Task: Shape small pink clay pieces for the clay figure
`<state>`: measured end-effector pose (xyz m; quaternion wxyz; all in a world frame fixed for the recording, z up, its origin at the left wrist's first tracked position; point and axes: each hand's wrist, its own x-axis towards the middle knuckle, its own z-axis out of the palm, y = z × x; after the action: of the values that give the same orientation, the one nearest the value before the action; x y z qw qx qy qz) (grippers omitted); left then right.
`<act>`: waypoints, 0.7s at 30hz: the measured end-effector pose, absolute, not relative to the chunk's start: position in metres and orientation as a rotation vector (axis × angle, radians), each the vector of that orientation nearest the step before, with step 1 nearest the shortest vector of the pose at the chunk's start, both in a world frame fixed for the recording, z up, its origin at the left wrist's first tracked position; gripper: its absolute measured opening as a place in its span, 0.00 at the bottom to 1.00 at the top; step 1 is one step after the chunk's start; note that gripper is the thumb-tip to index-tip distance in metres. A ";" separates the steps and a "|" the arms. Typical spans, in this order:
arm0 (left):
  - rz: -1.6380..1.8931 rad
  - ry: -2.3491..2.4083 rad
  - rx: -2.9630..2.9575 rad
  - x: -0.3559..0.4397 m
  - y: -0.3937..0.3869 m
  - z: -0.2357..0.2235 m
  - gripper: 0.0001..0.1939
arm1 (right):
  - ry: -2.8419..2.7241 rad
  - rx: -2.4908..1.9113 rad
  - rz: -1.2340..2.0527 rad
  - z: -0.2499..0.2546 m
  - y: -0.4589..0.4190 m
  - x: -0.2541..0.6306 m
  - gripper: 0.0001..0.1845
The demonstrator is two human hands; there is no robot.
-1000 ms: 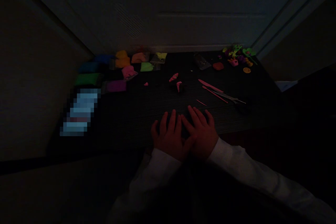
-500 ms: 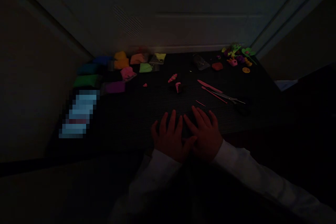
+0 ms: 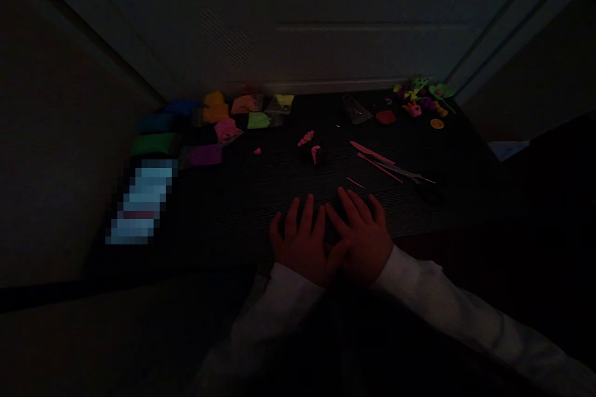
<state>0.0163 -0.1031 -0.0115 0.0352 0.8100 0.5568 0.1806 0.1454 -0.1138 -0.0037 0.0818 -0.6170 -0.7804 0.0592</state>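
The strip (image 3: 356, 183) is pink, very thin and nearly straight, lying flat on the tabletop (image 3: 223, 205) and slanting down to the right; farther back and to its left sits the lump (image 3: 321, 158), dark and hard to make out in the gloom, with a bent pink band (image 3: 315, 154) on it; just behind and left of the lump lies the twist (image 3: 306, 138), pink and knobbly, flecked with a paler colour, its right end pointing away.

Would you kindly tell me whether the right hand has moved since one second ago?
Yes, slightly: judged against the thin pink strip lying ahead of it, the right hand has shifted to the right, closer to the strip's left end.
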 end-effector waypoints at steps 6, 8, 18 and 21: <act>0.528 1.725 2.487 0.016 -0.104 -0.012 0.30 | -2.335 -1.876 0.170 -0.005 -0.116 0.146 0.31; 0.542 1.739 2.496 0.015 -0.103 -0.013 0.31 | -2.326 -1.884 0.163 -0.005 -0.114 0.146 0.31; 0.513 1.775 2.501 0.010 -0.107 -0.012 0.30 | -2.328 -1.859 0.152 -0.007 -0.114 0.147 0.32; 0.496 1.766 2.505 0.010 -0.107 -0.010 0.29 | -2.344 -1.852 0.163 -0.007 -0.115 0.147 0.32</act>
<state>0.0104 -0.1065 -0.0097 0.0183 0.8068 0.5686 0.1596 0.1475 -0.1152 -0.0075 0.0748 -0.6173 -0.7813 0.0542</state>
